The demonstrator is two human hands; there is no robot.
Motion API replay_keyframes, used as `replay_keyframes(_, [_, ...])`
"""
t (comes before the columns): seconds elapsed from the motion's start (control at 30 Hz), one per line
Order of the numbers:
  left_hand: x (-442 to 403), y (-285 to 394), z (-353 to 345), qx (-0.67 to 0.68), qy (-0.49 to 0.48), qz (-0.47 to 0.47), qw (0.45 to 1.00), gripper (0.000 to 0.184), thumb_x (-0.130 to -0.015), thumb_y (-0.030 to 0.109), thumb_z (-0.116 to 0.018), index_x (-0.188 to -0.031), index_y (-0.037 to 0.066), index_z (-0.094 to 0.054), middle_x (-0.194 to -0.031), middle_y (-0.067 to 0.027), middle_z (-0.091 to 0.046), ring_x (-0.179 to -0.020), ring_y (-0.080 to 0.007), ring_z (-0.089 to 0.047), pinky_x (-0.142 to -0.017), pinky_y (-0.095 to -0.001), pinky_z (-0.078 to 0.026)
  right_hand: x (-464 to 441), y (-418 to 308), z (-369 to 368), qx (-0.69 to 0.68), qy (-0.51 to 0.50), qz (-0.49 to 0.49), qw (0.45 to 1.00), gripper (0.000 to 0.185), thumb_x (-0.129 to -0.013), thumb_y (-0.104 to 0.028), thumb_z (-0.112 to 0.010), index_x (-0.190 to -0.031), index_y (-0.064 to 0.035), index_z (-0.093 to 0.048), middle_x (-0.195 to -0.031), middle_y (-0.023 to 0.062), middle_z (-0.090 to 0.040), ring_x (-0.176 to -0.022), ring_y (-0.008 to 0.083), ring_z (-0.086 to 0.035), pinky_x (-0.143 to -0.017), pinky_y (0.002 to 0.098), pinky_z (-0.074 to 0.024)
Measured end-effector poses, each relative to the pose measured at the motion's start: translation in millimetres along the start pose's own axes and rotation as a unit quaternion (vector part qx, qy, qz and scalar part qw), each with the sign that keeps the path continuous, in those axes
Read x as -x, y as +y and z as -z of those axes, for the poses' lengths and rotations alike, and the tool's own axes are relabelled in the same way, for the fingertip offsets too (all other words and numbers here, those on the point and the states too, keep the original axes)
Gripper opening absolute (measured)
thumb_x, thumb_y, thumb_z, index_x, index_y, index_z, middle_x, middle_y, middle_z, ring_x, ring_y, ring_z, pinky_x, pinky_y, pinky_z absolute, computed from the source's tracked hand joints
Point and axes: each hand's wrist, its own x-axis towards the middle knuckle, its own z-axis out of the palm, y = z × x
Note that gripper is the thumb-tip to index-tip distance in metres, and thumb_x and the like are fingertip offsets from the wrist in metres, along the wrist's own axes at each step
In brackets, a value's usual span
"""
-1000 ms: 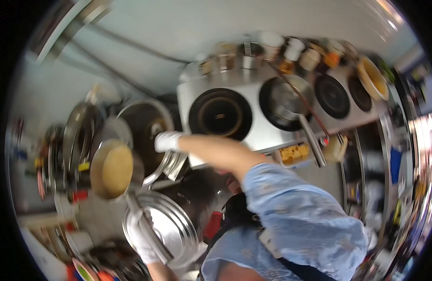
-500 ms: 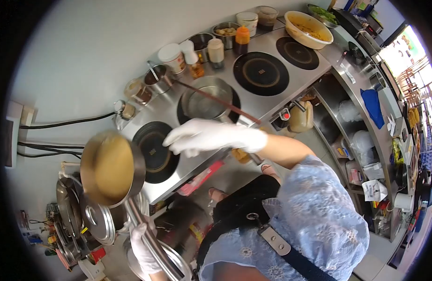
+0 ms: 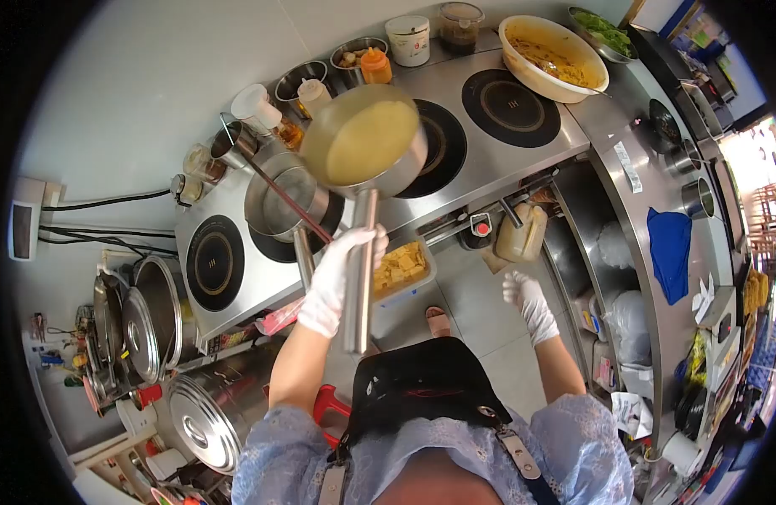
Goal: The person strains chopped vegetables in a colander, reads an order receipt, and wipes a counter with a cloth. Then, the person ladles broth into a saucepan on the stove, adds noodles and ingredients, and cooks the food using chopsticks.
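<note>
My left hand (image 3: pixel 339 273), in a white glove, is closed round the long metal handle of a saucepan (image 3: pixel 364 143). Yellowish liquid shows inside this pan, which hangs tilted above the stovetop and partly covers a black burner (image 3: pixel 438 147). My right hand (image 3: pixel 531 305), also gloved, is away from the pan over the floor, with its fingers curled and nothing visible in them. Left of the raised pan, a second saucepan (image 3: pixel 287 202) with clear liquid sits on a burner, a thin brown stick (image 3: pixel 291 202) lying across it.
Sauce bottles (image 3: pixel 375 66) and small containers line the wall. A large bowl of orange-yellow food (image 3: pixel 556 59) stands at the stove's right end. Below the front edge is a bin of yellow pieces (image 3: pixel 401 269). Lidded pots (image 3: pixel 204 421) stand at lower left; a blue cloth (image 3: pixel 670 252) lies right.
The pan in my left hand has moved right, from beside the stove to above it. My right hand has drawn back from over the stove to the right, and the view has turned.
</note>
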Motion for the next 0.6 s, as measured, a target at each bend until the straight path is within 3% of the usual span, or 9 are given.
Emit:
replay_keyframes(0.2, [-111.5, -41.6, -14.3, -0.04, 0.009, 0.021, 0.999, 0.028, -0.078, 0.03, -0.065, -0.091, 0.005, -0.061, -0.077, -0.0015, -0.06, -0.067, -0.0118, -0.056, -0.063, -0.0233, -0.046, -14.2, 57.7, 44.2, 0.006, 0.033, -0.052, 0.998, 0.024, -0.094, -0.028, -0.049, -0.097, -0.0066, -0.059, -0.075, 0.0039, -0.06, -0.061, 0.0174, -0.056, -0.057, 0.0325, -0.0477])
replay_keyframes(0.3, [-145.1, -54.4, -6.8, -0.086, 0.014, 0.025, 0.996, 0.032, -0.081, 0.031, -0.062, -0.097, 0.004, -0.058, -0.083, -0.0028, -0.058, -0.072, -0.0119, -0.055, -0.068, -0.0243, -0.047, -27.8, 79.4, 52.3, 0.001, 0.037, -0.078, 0.996, 0.021, -0.093, -0.026, -0.05, -0.097, -0.0069, -0.059, -0.075, 0.0045, -0.061, -0.062, 0.0177, -0.057, -0.059, 0.033, -0.0488])
replay_keyframes(0.47, [-170.4, -68.0, 7.3, -0.113, 0.045, 0.026, 0.992, 0.036, -0.08, 0.032, -0.064, -0.099, 0.002, -0.059, -0.085, -0.0056, -0.061, -0.073, -0.0138, -0.058, -0.069, -0.0262, -0.049, -46.6, 79.1, 39.5, 0.018, 0.04, -0.107, 0.993, 0.02, -0.092, -0.025, -0.052, -0.098, -0.0073, -0.06, -0.079, 0.0056, -0.063, -0.063, 0.0174, -0.058, -0.061, 0.0333, -0.0498])
replay_keyframes(0.6, [-172.8, -71.3, 13.2, -0.103, 0.044, 0.017, 0.994, 0.037, -0.081, 0.033, -0.063, -0.101, 0.002, -0.059, -0.086, -0.0055, -0.061, -0.074, -0.0131, -0.057, -0.069, -0.0254, -0.048, -74.1, 66.5, 16.8, 0.059, -0.016, -0.081, 0.995, 0.029, -0.089, -0.029, -0.059, -0.106, -0.0058, -0.06, -0.086, 0.006, -0.065, -0.071, 0.0175, -0.061, -0.063, 0.0323, -0.0517])
